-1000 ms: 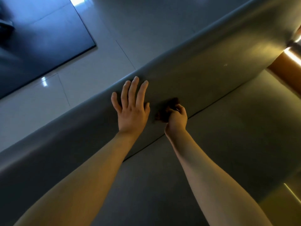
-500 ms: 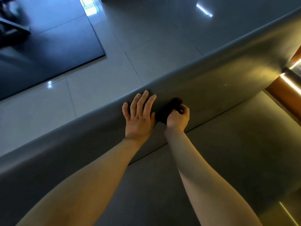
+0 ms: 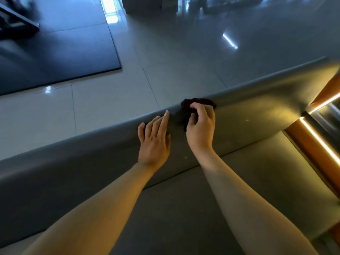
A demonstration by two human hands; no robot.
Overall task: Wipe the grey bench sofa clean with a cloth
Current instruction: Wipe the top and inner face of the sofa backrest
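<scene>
The grey bench sofa (image 3: 257,111) runs across the view, its padded backrest rising above the flat seat (image 3: 184,208). My right hand (image 3: 201,126) grips a dark bunched cloth (image 3: 187,105) against the top edge of the backrest; most of the cloth is hidden under my fingers. Just to its left, my left hand (image 3: 154,140) rests flat on the backrest with straight fingers reaching toward the top edge.
Behind the backrest lies a glossy tiled floor (image 3: 165,57) with a dark mat (image 3: 55,57) at the upper left. An orange wooden frame with a lit strip (image 3: 318,142) borders the sofa's right end.
My right hand has carried the cloth up the backrest to its top edge. My left hand has stayed flat on the backrest. The view has tilted up, showing more floor.
</scene>
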